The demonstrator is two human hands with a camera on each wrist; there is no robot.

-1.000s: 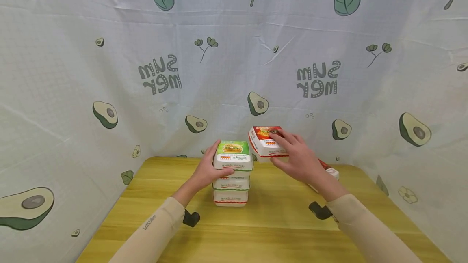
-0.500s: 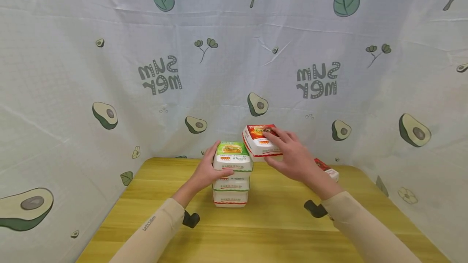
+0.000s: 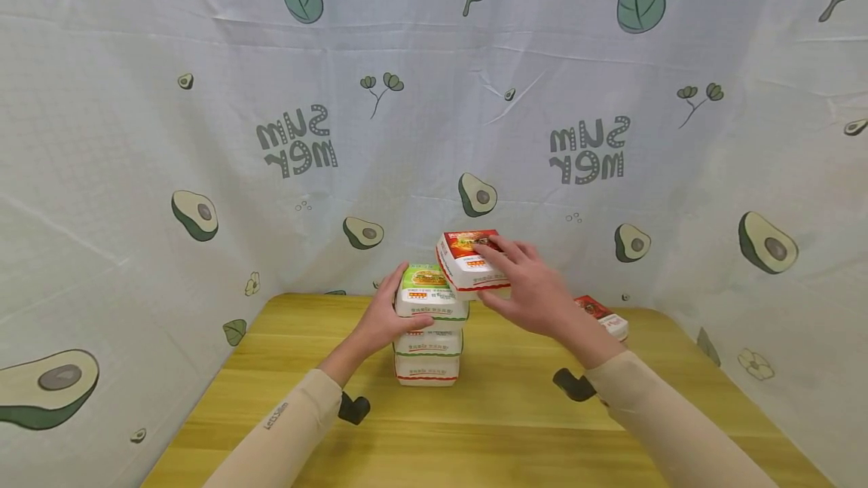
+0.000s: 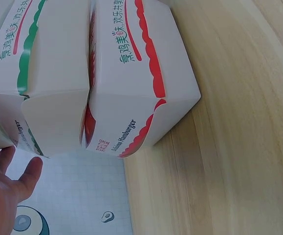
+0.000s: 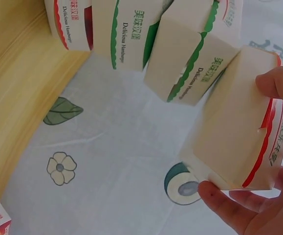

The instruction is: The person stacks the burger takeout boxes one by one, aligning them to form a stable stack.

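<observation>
Red-lid burger box [image 3: 466, 266] is up in the air, lid up, at 2 o'clock of the stack in the head view, overlapping the right edge of the top green-lid box [image 3: 426, 297]. Right wrist view puts it right by that box; contact, can't tell. Right hand [image 3: 532, 286] comes in from its 4 o'clock and grips it, fingers over the lid, thumb on the near lower side. Left hand [image 3: 383, 316] sits at the stack's 9 o'clock and holds the top green-lid box, thumb across the near face. Below that: green-trim box [image 3: 429, 345], then red-trim box [image 3: 427, 372] on the wood table [image 3: 502, 443]. Second red-lid box [image 3: 606, 318] lies on the table at 3 o'clock, partly behind the right forearm. Beige sleeves [image 3: 288, 424] at both arms. Cloth backdrop [image 3: 434, 44] at 12, avocado and leaf print.
</observation>
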